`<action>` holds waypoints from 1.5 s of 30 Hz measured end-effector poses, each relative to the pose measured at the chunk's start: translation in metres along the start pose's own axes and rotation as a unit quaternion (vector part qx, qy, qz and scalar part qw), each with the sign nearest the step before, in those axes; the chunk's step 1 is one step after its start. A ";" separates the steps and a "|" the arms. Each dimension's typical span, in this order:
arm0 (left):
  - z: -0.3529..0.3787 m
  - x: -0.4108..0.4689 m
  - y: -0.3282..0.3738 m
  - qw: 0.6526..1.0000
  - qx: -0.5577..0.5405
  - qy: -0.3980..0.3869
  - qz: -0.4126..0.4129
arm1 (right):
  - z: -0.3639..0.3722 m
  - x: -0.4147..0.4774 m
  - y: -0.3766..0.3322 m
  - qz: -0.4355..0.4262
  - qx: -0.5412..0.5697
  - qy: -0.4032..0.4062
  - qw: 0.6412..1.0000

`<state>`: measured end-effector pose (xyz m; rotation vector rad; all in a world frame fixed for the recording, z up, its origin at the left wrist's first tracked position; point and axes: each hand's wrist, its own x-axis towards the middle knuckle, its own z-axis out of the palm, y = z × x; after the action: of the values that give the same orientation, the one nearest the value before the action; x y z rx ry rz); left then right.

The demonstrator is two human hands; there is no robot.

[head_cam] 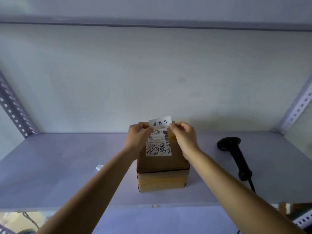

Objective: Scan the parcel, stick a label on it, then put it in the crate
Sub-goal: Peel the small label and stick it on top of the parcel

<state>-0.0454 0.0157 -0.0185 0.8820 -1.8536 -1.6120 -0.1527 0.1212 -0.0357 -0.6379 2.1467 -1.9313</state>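
A brown cardboard parcel (163, 173) stands on the white shelf board (67, 166), with a printed shipping slip (158, 144) and a black scrawl on its top. Above the parcel's far edge I hold a small white label (160, 122) with three black characters. My left hand (138, 137) pinches its left end and my right hand (184, 137) pinches its right end. The label hangs just over the top of the shipping slip; whether it touches the parcel I cannot tell. No crate is in view.
A black handheld barcode scanner (234, 154) lies on the shelf to the right of the parcel, its cable running off the front edge. A small white paper scrap (99, 167) lies to the left. Perforated metal uprights (12, 105) frame both sides.
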 end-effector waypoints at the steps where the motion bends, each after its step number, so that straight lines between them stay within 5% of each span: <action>1: 0.001 0.000 -0.004 1.000 0.003 0.009 -0.002 | 0.003 -0.002 0.003 -0.003 -0.003 0.005 1.000; 10: -0.006 0.005 -0.006 0.999 -0.012 -0.011 -0.045 | 0.001 -0.008 0.003 -0.001 -0.026 0.017 1.000; 17: -0.006 0.056 0.008 0.965 0.261 0.002 -0.034 | 0.013 0.032 -0.006 -0.026 -0.267 0.044 0.962; 22: 0.001 0.067 -0.004 0.933 0.358 0.005 -0.038 | 0.019 0.036 0.005 0.012 -0.331 0.029 0.943; 45: 0.009 0.066 -0.013 0.933 0.355 0.051 0.028 | 0.030 0.029 0.004 -0.026 -0.415 0.050 0.908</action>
<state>-0.0938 -0.0298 -0.0344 1.1536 -2.3914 -0.8148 -0.1672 0.0817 -0.0390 -0.7170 3.0210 -0.9910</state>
